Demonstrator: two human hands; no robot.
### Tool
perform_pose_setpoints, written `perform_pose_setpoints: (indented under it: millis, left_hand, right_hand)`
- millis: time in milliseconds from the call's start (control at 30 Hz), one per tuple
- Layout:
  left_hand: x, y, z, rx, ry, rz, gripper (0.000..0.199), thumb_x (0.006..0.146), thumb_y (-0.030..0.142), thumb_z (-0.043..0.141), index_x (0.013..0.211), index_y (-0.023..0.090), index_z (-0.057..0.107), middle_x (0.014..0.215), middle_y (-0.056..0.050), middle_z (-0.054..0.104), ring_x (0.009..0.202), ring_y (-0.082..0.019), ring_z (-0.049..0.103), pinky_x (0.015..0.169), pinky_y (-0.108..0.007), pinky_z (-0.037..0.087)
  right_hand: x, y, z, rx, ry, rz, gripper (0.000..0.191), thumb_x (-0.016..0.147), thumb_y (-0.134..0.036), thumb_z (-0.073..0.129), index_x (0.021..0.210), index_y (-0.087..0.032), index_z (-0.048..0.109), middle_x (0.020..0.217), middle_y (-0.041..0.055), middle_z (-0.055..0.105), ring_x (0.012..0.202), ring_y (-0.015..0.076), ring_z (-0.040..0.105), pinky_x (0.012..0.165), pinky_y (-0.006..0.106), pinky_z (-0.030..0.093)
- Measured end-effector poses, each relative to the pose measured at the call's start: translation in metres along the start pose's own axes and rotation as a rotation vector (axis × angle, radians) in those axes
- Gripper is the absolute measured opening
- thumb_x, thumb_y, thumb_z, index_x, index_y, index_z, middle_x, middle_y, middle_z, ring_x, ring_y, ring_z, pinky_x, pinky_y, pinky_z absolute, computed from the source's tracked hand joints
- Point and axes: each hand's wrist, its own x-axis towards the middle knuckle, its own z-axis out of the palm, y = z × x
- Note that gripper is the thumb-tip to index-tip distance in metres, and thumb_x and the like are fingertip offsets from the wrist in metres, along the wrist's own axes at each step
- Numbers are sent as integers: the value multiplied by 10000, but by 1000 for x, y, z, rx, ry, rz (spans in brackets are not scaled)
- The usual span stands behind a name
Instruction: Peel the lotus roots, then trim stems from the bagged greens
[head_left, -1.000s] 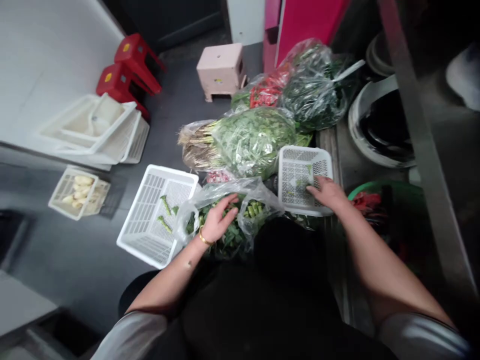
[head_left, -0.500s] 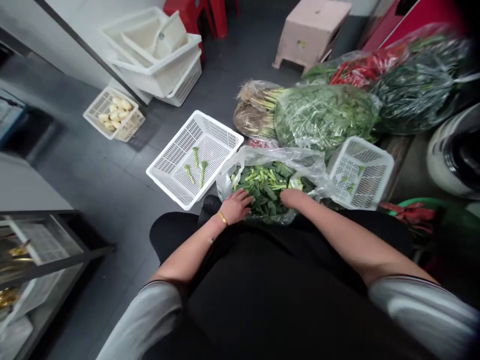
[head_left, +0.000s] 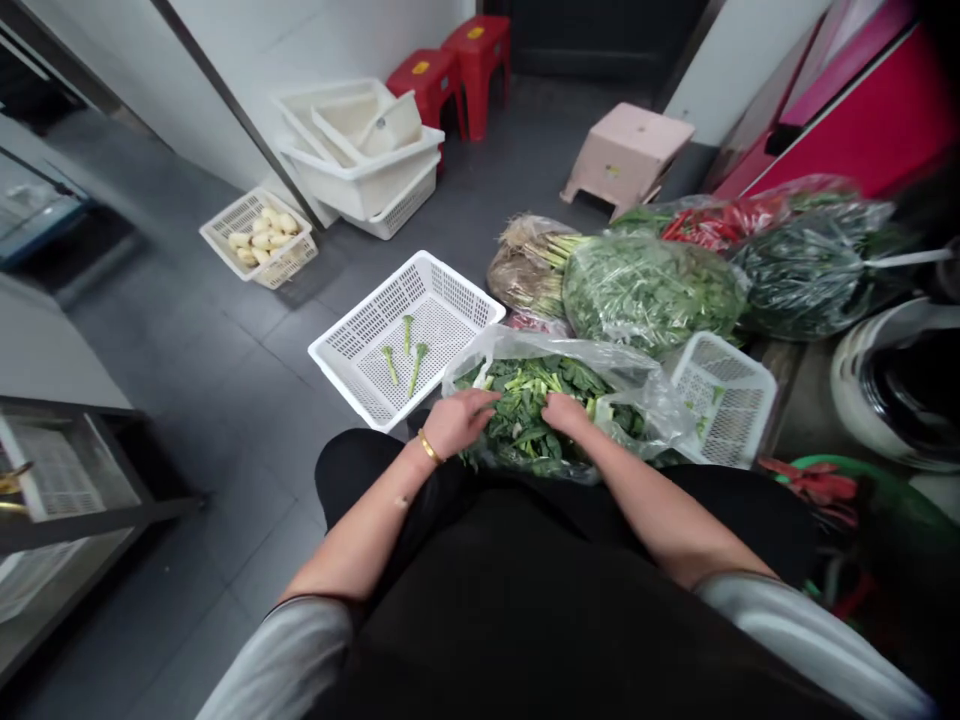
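Observation:
A clear plastic bag (head_left: 491, 345) of dark leafy greens with pale green stems (head_left: 529, 420) lies open between my knees. My left hand (head_left: 459, 420), with a gold bangle at its wrist, hovers over the bag's left side. Its fingers are loosely bent and partly apart, with nothing visible in them. Deeper in the bag, my right hand (head_left: 568, 413) is closed among the leaves, its fingertips hidden by the greens it grips. A white perforated basket (head_left: 352, 335) stands to the left, holding three trimmed green stems (head_left: 417, 368).
At right is a smaller white basket (head_left: 739, 400) with leaf scraps. Behind the bag lie bagged greens (head_left: 652, 290), rooted stalks (head_left: 529, 265) and red peppers (head_left: 705, 225). Farther off are a pink stool (head_left: 637, 140), red stools (head_left: 476, 60), stacked white tubs (head_left: 360, 185) and a basket of pale vegetables (head_left: 259, 240).
My view has tilted up, so more of the room's far side shows. My left hand has lifted off the leaves and its spread fingers have bent. My right hand has shifted left within the greens.

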Motion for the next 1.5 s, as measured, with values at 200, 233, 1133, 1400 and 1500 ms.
perform_pose_setpoints:
  millis: [200,233,1133,1400,1500]
  left_hand:
    - [-4,15,30,-271,-30,64,766,594,197,804,1311,163,536,1448,-182,475,1366,-348,412,1114,-496,350]
    - [-7,22,31,-384,21,66,702,586,254,828,1237,166,581,1376,-179,545,1308,-347,479,1084,-481,387]
    - [-42,45,11,-1482,426,-479,420,717,471,736,787,197,426,583,77,392,438,-52,345,430,-198,272]
    - [-22,23,3,-1644,912,-818,345,910,420,555,715,192,386,537,82,319,417,-55,295,438,-197,282]
    - [-34,19,-14,-1696,805,-683,331,905,462,554,754,183,458,531,74,329,422,-66,308,447,-209,318]
  right_hand:
    - [-72,-10,-46,545,-146,-268,221,785,-384,563,757,-170,610,582,14,593,442,110,490,435,239,393]
    - [-82,-15,-56,733,-193,-310,234,738,-407,621,732,-176,584,545,-6,550,417,96,443,414,233,360]
    - [-54,-113,0,1101,185,-536,466,773,-641,594,838,-186,672,724,45,696,672,220,661,641,359,565]
    - [-105,-73,38,366,27,-1012,307,891,-449,513,952,-229,717,909,107,726,989,273,655,941,439,489]
    - [-91,-62,37,42,-166,-1037,230,772,-370,667,924,-205,718,868,104,721,873,268,671,822,405,524]
